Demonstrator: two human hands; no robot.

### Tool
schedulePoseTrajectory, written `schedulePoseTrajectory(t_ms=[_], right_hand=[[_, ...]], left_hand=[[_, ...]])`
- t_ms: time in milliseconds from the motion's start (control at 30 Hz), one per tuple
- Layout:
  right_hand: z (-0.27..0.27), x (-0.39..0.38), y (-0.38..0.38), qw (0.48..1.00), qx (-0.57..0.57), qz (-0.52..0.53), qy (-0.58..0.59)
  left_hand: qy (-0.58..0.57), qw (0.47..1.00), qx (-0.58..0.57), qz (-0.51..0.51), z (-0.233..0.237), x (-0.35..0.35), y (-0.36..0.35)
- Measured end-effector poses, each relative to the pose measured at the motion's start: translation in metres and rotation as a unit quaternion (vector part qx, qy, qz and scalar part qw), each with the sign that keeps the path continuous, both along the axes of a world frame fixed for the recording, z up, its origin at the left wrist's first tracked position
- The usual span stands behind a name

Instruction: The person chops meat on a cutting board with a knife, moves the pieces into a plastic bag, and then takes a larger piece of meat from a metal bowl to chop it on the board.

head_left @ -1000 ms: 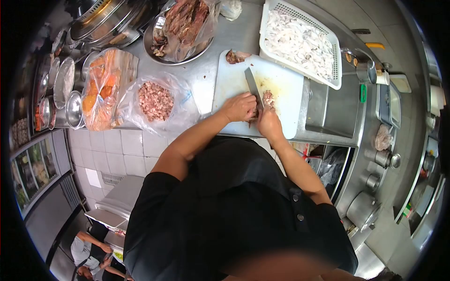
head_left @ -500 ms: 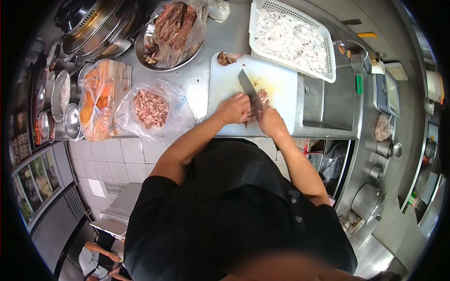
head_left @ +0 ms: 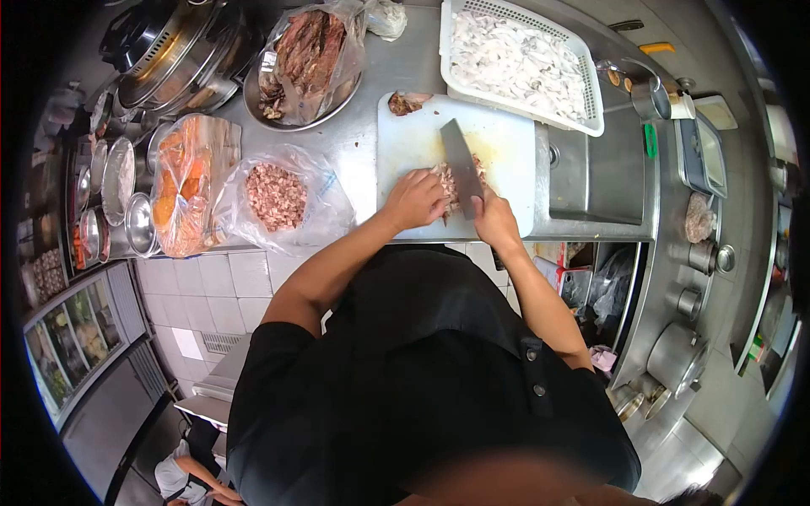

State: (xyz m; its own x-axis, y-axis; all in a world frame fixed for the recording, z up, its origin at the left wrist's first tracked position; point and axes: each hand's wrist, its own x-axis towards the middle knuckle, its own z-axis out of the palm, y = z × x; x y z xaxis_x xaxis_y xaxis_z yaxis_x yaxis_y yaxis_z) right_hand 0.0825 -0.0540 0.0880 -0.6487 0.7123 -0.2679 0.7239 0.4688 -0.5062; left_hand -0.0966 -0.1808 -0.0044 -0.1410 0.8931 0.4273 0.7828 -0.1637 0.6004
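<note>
In the head view my right hand (head_left: 495, 221) grips a cleaver (head_left: 460, 164) by its handle, the broad blade pointing away from me. The blade lies over a small pile of chopped meat (head_left: 445, 179) on the white cutting board (head_left: 405, 139), with bits showing on both sides. My left hand (head_left: 415, 201), fingers curled together, presses at the pile's left edge; the fingertips are partly hidden. A larger dark piece of meat (head_left: 407, 103) rests at the board's far left corner. Left of the board, an open plastic bag (head_left: 314, 190) holds diced meat (head_left: 276, 197).
Behind the board, a white perforated basket (head_left: 521, 115) of pale sliced pieces overlaps its edge. A sink (head_left: 595, 181) is at the right. Farther left stand a metal bowl (head_left: 325, 118) with bagged meat and a bag of orange pieces (head_left: 187, 185). Another person (head_left: 181, 472) is at lower left.
The cleaver has shifted slightly right and turned more upright in the view. My left hand has moved slightly left, away from the blade, uncovering more chopped meat. The whole view has shifted a little.
</note>
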Motion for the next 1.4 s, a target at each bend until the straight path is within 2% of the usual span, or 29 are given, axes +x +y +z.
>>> schedulePoseTrajectory(t_ms=[167,267,333,433,500,533,600,633,700,800,833,900,1033,1100,1167,1233,1267,1300,1367,1400], right_hand=[[0.000,0.021,0.000,0.999,0.006,-0.029,-0.015],[0.004,0.028,0.000,0.999,0.001,-0.034,-0.020],[0.003,0.031,-0.003,0.999,-0.009,-0.037,-0.023],[0.007,0.029,-0.006,0.999,-0.002,-0.030,-0.011],[0.014,0.018,-0.012,1.000,-0.004,-0.023,0.000],[0.016,0.012,-0.013,1.000,-0.004,-0.023,0.000],[0.018,-0.005,-0.010,1.000,0.007,0.012,-0.021],[0.018,-0.013,-0.006,1.000,0.007,0.014,-0.022],[0.018,-0.026,0.000,0.995,0.017,0.088,-0.034],[0.029,-0.032,0.004,0.990,0.000,0.116,-0.077],[0.017,-0.031,0.000,0.990,-0.001,0.121,-0.079],[-0.022,-0.024,-0.016,0.998,0.016,0.058,-0.034],[-0.034,-0.041,-0.014,0.996,0.057,0.061,0.035],[-0.010,-0.053,0.010,0.994,0.026,0.091,-0.060],[0.018,-0.047,0.010,0.990,0.003,0.099,-0.096],[0.035,-0.034,-0.006,0.983,-0.090,0.058,-0.148],[-0.018,-0.010,-0.016,0.994,0.024,0.102,-0.014],[-0.023,-0.017,-0.022,0.994,0.024,0.104,-0.016],[-0.032,-0.038,-0.038,0.998,0.047,0.036,-0.019],[-0.041,-0.044,-0.029,0.997,0.060,0.054,0.010]], left_hand=[[0.077,0.994,-0.072,0.042,0.035,0.032,-0.013],[0.078,0.985,-0.133,0.075,0.012,0.024,-0.016],[0.085,0.980,-0.161,0.085,0.017,0.010,-0.024],[0.019,0.989,-0.137,0.054,0.021,-0.005,-0.028],[-0.046,0.998,-0.046,0.023,0.017,-0.013,-0.018],[-0.046,0.998,-0.045,0.023,0.015,-0.015,-0.013],[-0.034,0.999,0.002,-0.041,0.011,-0.019,0.001],[-0.034,0.999,0.002,-0.039,0.003,-0.020,0.006],[-0.014,0.998,0.021,-0.064,-0.006,-0.019,0.013],[-0.014,0.997,0.038,-0.065,-0.007,-0.020,0.015],[-0.017,0.997,0.038,-0.060,-0.008,-0.020,0.014],[-0.006,0.998,0.004,-0.060,-0.009,-0.020,0.014],[-0.019,0.998,0.004,-0.066,-0.014,-0.016,0.010],[-0.032,0.995,0.087,-0.038,-0.011,-0.020,0.014],[-0.026,0.996,0.080,-0.027,-0.015,-0.020,0.014],[-0.024,0.997,0.071,-0.010,-0.020,-0.020,0.013],[-0.030,0.998,0.059,-0.007,-0.020,-0.019,0.013],[-0.036,0.998,0.046,-0.006,-0.022,-0.018,0.013],[-0.038,0.998,0.039,-0.009,-0.022,-0.019,0.012],[-0.035,0.999,0.032,-0.014,-0.021,-0.020,0.011]])
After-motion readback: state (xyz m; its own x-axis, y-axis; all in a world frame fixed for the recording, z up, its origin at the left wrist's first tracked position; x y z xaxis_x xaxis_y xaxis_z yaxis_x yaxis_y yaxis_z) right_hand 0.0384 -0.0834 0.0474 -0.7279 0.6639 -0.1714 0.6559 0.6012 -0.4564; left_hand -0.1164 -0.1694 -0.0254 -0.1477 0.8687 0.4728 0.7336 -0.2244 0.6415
